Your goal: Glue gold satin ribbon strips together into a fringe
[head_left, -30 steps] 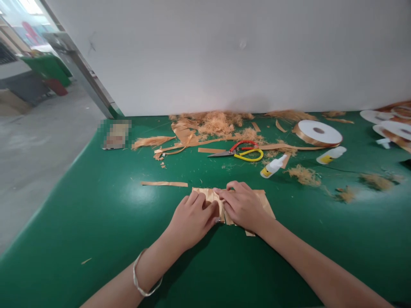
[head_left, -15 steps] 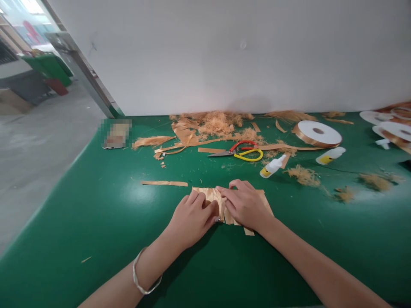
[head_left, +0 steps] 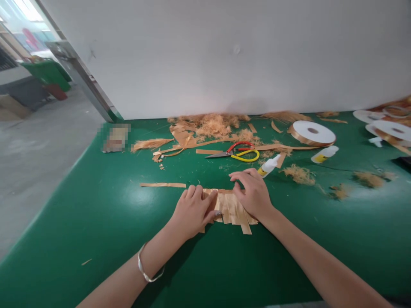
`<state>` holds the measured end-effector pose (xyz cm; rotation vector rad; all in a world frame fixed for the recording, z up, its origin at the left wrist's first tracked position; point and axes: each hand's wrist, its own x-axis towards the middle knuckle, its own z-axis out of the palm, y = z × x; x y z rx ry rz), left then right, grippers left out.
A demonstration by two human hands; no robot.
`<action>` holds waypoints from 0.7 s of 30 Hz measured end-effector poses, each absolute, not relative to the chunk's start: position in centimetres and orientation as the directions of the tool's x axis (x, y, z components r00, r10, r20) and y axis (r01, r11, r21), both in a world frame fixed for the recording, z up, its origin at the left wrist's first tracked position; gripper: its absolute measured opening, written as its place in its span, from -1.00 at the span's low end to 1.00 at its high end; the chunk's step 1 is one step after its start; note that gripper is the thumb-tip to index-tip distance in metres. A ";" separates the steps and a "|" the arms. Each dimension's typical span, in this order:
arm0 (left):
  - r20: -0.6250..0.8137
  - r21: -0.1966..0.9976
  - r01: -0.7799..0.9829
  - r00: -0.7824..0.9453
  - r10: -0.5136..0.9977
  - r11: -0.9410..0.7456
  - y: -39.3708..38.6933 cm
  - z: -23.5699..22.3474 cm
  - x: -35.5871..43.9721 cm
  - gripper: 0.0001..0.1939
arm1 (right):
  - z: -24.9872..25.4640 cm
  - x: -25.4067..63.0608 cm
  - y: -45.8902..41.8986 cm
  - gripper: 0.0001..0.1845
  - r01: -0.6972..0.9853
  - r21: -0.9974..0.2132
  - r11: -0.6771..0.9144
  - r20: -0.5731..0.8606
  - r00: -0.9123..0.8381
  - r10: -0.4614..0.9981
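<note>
Nearer than the scissors (head_left: 229,152): row of tan ribbon strips (head_left: 231,209). Seems light, soft, easy to crease; best held by the top edge. Held down under curled left hand (head_left: 189,211); partly under half-open right hand (head_left: 255,194), nothing seen pinched there.

L hand (head_left: 192,211) palm down; R hand (head_left: 253,192) fingers curled

No lettering, number or sign is legible; the yellow label (head_left: 262,172) on the glue bottle (head_left: 269,165) is too small to read
</note>
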<state>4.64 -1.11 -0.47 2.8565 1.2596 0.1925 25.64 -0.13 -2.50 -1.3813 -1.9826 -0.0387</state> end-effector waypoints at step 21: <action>0.083 0.059 0.756 0.647 0.758 -0.651 -0.9 -0.4 4.6 -0.51 | -2.0 32.0 -1.8 -0.52 0.846 -0.532 -0.005 0.577 0.367 0.730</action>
